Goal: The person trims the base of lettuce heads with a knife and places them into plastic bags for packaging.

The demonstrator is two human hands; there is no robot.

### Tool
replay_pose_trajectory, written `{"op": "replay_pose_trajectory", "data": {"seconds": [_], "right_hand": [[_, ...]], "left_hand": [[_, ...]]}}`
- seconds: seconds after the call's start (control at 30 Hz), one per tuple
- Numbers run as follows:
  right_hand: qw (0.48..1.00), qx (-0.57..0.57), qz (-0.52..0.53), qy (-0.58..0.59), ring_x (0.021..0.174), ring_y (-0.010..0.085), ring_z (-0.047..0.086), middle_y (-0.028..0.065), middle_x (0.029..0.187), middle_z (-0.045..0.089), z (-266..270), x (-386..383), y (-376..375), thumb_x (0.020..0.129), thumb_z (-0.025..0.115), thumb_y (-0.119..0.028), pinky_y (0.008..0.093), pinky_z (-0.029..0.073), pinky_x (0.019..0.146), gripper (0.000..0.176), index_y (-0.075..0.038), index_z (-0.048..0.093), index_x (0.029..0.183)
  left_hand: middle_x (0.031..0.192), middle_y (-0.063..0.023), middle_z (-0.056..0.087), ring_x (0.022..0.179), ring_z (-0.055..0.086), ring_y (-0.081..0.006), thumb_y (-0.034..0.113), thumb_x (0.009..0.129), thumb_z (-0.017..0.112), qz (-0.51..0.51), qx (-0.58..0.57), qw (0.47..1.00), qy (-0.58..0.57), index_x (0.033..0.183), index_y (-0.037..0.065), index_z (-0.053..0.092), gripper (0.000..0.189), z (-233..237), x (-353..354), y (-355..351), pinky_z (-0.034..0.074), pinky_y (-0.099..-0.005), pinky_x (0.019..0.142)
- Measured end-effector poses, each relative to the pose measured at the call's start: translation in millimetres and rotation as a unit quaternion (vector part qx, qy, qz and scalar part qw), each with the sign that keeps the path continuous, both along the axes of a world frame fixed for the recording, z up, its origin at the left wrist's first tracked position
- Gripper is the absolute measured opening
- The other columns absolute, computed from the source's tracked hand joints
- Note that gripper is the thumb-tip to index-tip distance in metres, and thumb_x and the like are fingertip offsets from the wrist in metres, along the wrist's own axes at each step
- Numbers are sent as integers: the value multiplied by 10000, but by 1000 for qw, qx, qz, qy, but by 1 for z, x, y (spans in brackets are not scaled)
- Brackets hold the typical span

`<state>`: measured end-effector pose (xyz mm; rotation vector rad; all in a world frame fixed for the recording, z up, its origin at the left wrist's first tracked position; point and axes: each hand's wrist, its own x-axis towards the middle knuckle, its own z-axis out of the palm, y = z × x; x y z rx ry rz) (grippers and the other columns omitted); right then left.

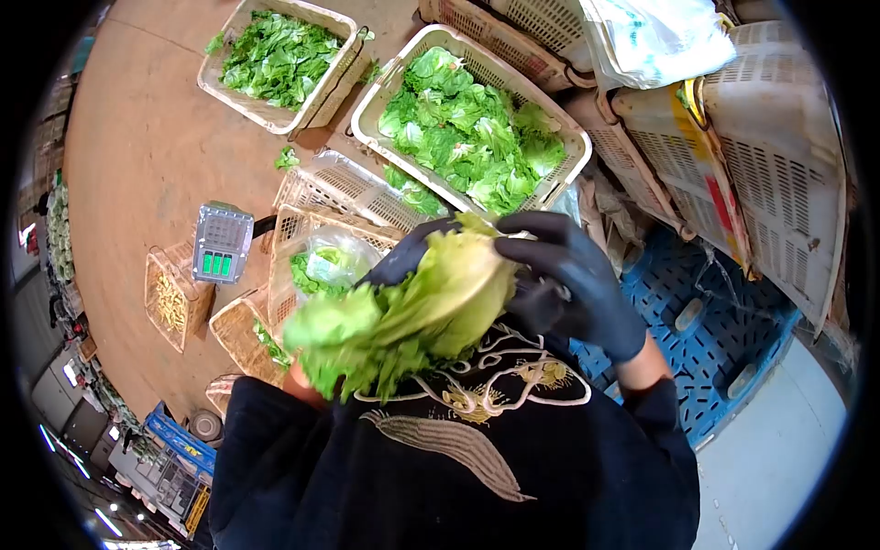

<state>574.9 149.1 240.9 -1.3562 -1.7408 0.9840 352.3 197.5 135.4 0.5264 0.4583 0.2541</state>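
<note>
A head of green leaf lettuce (pixel 417 307) is held before my chest, its pale stem end to the right and its leaves hanging to the left, slightly blurred. My left hand (pixel 401 258), in a dark glove, grips it from behind; most of those fingers are hidden by leaves. At the stem end, my right hand (pixel 573 280), also gloved, has its fingers closed on the lettuce. Just beyond both hands is a large crate (pixel 367 119) of lettuce. A clear plastic bag (pixel 341 259) with lettuce in it sits left of my left hand.
A scale display (pixel 223 243) with green digits stands left. Another lettuce crate (pixel 211 78) is farther off. A small basket (pixel 188 316) holds yellowish pieces. Stacked crates (pixel 779 165) line the right, with plastic bags (pixel 660 41) on top. A blue pallet (pixel 706 357) lies below them.
</note>
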Motion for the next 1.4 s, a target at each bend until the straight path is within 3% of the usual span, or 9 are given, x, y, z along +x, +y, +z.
{"op": "replay_pose_trajectory", "data": {"seconds": [0.17,0.27,0.4,0.47,0.73,1.0,1.07,1.2,1.4], "right_hand": [[986,0,159,51,701,195,592,104,844,604,-19,16,36,730,642,-71,294,475,579,154,-15,600,867],[948,-158,-34,273,618,104,526,61,808,595,-23,23,36,809,604,-121,233,423,513,138,-25,592,908],[980,26,-172,-98,612,60,503,41,811,590,-71,53,33,845,574,-179,188,389,513,227,-24,596,1010],[927,-259,-261,75,709,95,554,89,910,620,-74,46,5,871,529,-210,219,427,580,264,-19,594,1041],[687,-236,-272,631,1112,209,459,112,1249,439,-111,20,-26,923,380,-205,318,367,967,402,-15,345,1276],[691,-150,-277,651,1077,200,482,107,1211,470,-104,35,-46,913,405,-208,315,397,930,386,-25,380,1252],[684,-142,-290,654,1071,200,486,106,1205,474,-105,35,-56,912,410,-209,316,400,926,385,-25,385,1249],[674,-144,-299,660,1061,200,493,105,1195,482,-109,30,-60,909,418,-212,318,407,917,383,-26,394,1243],[680,-161,-276,660,1045,199,503,102,1180,494,-104,22,-41,905,432,-216,322,418,903,379,-28,408,1233]], "left_hand": [[1131,-103,530,1030,515,-192,136,883,449,3,-143,988,-57,1192,-3,453,339,-3,9,0,406,-303,916],[1145,-105,520,1034,514,-191,149,891,442,14,-173,983,-64,1208,-3,436,352,-1,13,-2,411,-303,917],[1164,-108,508,1040,514,-190,166,902,432,59,-192,979,-32,1230,-4,414,370,2,12,9,419,-302,920],[1173,-110,502,1043,513,-189,174,907,427,102,-171,980,20,1241,-5,402,380,-2,15,20,423,-301,921],[1058,-47,564,939,520,-108,141,836,559,84,215,959,167,1180,4,481,379,22,61,35,421,-259,823],[1115,-95,552,1026,499,-155,261,789,614,18,300,944,134,1196,-25,463,520,31,79,70,372,-280,896],[1170,-127,525,1097,484,-208,250,796,606,92,620,743,233,1225,-7,433,529,11,80,71,357,-298,938],[1067,-132,585,998,545,-187,196,815,583,-75,373,922,77,1119,-28,525,382,27,106,57,408,-291,887],[1007,-101,599,883,562,-137,205,856,542,-34,301,950,70,1062,-41,548,321,-8,103,49,437,-246,793]]}}
